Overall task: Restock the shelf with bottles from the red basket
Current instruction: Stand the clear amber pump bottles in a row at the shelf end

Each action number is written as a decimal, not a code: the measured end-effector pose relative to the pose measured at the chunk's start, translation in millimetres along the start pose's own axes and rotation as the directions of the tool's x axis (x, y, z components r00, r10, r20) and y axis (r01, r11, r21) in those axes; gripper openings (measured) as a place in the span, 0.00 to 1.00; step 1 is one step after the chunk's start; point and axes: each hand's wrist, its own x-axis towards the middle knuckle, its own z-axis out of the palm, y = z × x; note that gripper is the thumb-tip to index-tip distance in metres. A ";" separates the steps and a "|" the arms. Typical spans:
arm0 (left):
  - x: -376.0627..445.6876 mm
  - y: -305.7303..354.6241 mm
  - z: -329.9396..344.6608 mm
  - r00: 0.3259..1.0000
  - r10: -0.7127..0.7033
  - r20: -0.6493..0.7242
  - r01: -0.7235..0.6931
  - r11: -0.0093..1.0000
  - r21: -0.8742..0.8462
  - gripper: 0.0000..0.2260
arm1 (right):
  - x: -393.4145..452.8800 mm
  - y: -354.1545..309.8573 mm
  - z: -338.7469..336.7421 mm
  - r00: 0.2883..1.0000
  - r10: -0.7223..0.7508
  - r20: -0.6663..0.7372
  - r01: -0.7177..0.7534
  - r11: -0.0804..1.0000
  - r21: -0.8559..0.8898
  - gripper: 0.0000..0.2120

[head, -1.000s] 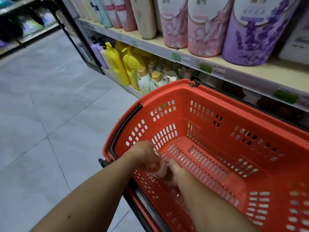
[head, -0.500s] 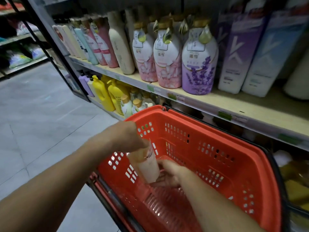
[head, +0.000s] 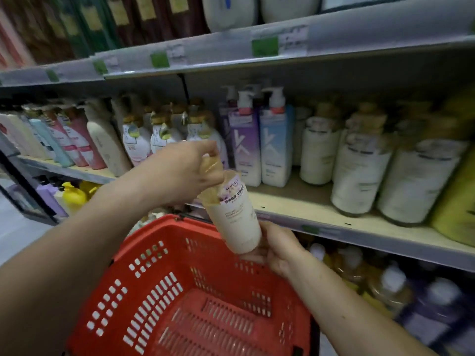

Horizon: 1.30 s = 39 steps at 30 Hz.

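Both hands on 1 cream bottle (head: 235, 219), tilted, above the red basket (head: 205, 304) in front of the shelf (head: 308, 201). Left hand (head: 185, 170) grips its top; right hand (head: 277, 249) cups its base.

Both hands lifted the bottle (head: 232, 214) above the basket (head: 195, 299).
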 end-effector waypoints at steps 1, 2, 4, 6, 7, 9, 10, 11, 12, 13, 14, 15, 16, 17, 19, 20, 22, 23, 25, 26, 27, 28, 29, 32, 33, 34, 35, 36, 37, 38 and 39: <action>3.2 8.2 -0.5 0.998 0.049 -0.037 -0.049 0.999 -0.012 0.15 | -4.2 -5.8 -8.1 1.000 -0.016 -0.024 0.017 0.999 0.048 0.10; 5.8 16.6 -0.6 0.993 0.099 -0.066 -0.101 0.995 -0.027 0.14 | -8.7 -10.7 -15.6 0.998 -0.030 -0.053 0.034 0.995 0.093 0.10; 9.6 33.4 0.0 0.979 0.170 -0.111 -0.176 0.983 -0.049 0.16 | -16.3 -17.9 -28.4 0.992 -0.044 -0.121 0.065 0.982 0.179 0.08; 13.1 48.5 4.0 0.965 0.213 -0.155 -0.224 0.973 -0.055 0.18 | -21.5 -21.6 -40.0 0.981 -0.058 -0.187 0.106 0.961 0.254 0.09; 15.1 55.4 7.3 0.958 0.229 -0.170 -0.243 0.968 -0.066 0.19 | -23.1 -23.0 -45.4 0.974 -0.065 -0.216 0.127 0.949 0.288 0.09; 20.2 67.7 15.3 0.949 0.255 -0.187 -0.277 0.955 -0.106 0.20 | -26.0 -26.3 -55.1 0.964 -0.073 -0.257 0.162 0.923 0.349 0.11; 23.2 72.8 19.5 0.944 0.264 -0.196 -0.292 0.948 -0.128 0.20 | -27.6 -28.6 -59.3 0.959 -0.075 -0.273 0.177 0.911 0.372 0.11; 26.6 77.2 23.7 0.941 0.270 -0.204 -0.303 0.940 -0.158 0.21 | -28.6 -31.2 -63.4 0.954 -0.079 -0.290 0.194 0.899 0.392 0.12; 30.3 80.8 27.7 0.940 0.267 -0.211 -0.311 0.928 -0.208 0.21 | -29.9 -33.8 -66.9 0.948 -0.085 -0.305 0.211 0.888 0.410 0.12; 33.9 83.9 31.7 0.942 0.254 -0.218 -0.310 0.908 -0.281 0.22 | -30.9 -36.4 -69.6 0.945 -0.089 -0.316 0.225 0.876 0.426 0.12; 37.3 86.6 36.3 0.946 0.232 -0.226 -0.304 0.876 -0.374 0.22 | -32.5 -38.7 -71.7 0.942 -0.089 -0.323 0.234 0.864 0.445 0.11; 40.6 89.1 40.8 0.953 0.199 -0.229 -0.288 0.827 -0.482 0.22 | -34.1 -41.3 -72.6 0.941 -0.086 -0.327 0.241 0.850 0.468 0.10; 44.0 91.9 45.0 0.961 0.159 -0.225 -0.265 0.759 -0.595 0.22 | -35.7 -43.9 -72.5 0.941 -0.086 -0.327 0.247 0.834 0.494 0.10; 46.9 94.7 48.6 0.970 0.126 -0.206 -0.236 0.682 -0.692 0.22 | -36.8 -46.2 -71.8 0.942 -0.087 -0.323 0.254 0.815 0.521 0.09; 56.4 99.3 51.3 0.979 0.113 -0.171 -0.205 0.577 -0.791 0.20 | -37.7 -50.8 -70.0 0.947 -0.099 -0.307 0.266 0.777 0.570 0.09; 62.3 101.2 50.5 0.981 0.129 -0.146 -0.193 0.548 -0.814 0.19 | -38.0 -53.0 -70.0 0.948 -0.106 -0.300 0.269 0.769 0.580 0.10; 75.3 104.3 45.8 0.984 0.164 -0.076 -0.153 0.530 -0.834 0.19 | -38.4 -57.2 -73.4 0.952 -0.114 -0.283 0.260 0.788 0.558 0.12; 82.6 105.2 42.9 0.983 0.180 -0.044 -0.137 0.544 -0.828 0.18 | -38.8 -59.2 -76.6 0.957 -0.121 -0.264 0.247 0.815 0.524 0.12; 95.8 107.2 37.8 0.980 0.201 0.004 -0.113 0.565 -0.817 0.11 | -39.2 -62.6 -85.1 0.967 -0.136 -0.216 0.216 0.887 0.407 0.12; 101.7 108.3 35.6 0.979 0.202 0.024 -0.094 0.557 -0.825 0.09 | -38.8 -64.1 -89.7 0.970 -0.144 -0.198 0.202 0.928 0.314 0.13; 107.2 110.1 34.8 0.978 0.203 0.045 -0.073 0.539 -0.839 0.08 | -38.1 -65.8 -93.9 0.966 -0.162 -0.201 0.202 0.959 0.200 0.12; 111.9 111.8 34.3 0.976 0.208 0.060 -0.059 0.525 -0.849 0.06 | -37.4 -67.5 -97.2 0.955 -0.198 -0.222 0.220 0.972 0.079 0.12; 115.7 113.7 35.1 0.974 0.214 0.072 -0.051 0.520 -0.853 0.04 | -36.4 -69.3 -99.6 0.935 -0.250 -0.252 0.245 0.968 -0.053 0.12; 124.4 120.8 41.1 0.969 0.222 0.110 -0.030 0.546 -0.837 0.11 | -36.1 -72.2 -98.4 0.868 -0.412 -0.278 0.279 0.866 -0.415 0.14; 125.9 123.9 43.3 0.964 0.236 0.120 -0.029 0.547 -0.837 0.15 | -36.0 -72.3 -96.3 0.852 -0.447 -0.274 0.276 0.826 -0.491 0.15; 127.1 126.5 45.5 0.960 0.249 0.127 -0.027 0.536 -0.844 0.18 | -35.0 -72.3 -94.5 0.838 -0.473 -0.270 0.273 0.793 -0.544 0.15; 128.9 127.3 47.3 0.959 0.252 0.131 -0.020 0.520 -0.854 0.20 | -35.4 -72.7 -92.8 0.828 -0.494 -0.265 0.273 0.768 -0.580 0.15; 130.5 126.7 47.4 0.958 0.250 0.138 -0.008 0.507 -0.862 0.21 | -35.6 -72.9 -91.5 0.818 -0.513 -0.261 0.278 0.749 -0.602 0.14; 132.8 125.2 47.2 0.956 0.250 0.152 0.008 0.497 -0.868 0.22 | -35.8 -73.1 -90.8 0.809 -0.527 -0.258 0.280 0.734 -0.619 0.13; 134.5 123.4 46.1 0.953 0.249 0.172 0.031 0.483 -0.875 0.22 | -35.8 -73.1 -90.2 0.802 -0.541 -0.255 0.280 0.716 -0.640 0.12; 136.5 122.4 45.8 0.953 0.243 0.182 0.051 0.462 -0.886 0.22 | -36.0 -73.3 -89.2 0.795 -0.552 -0.251 0.276 0.698 -0.661 0.12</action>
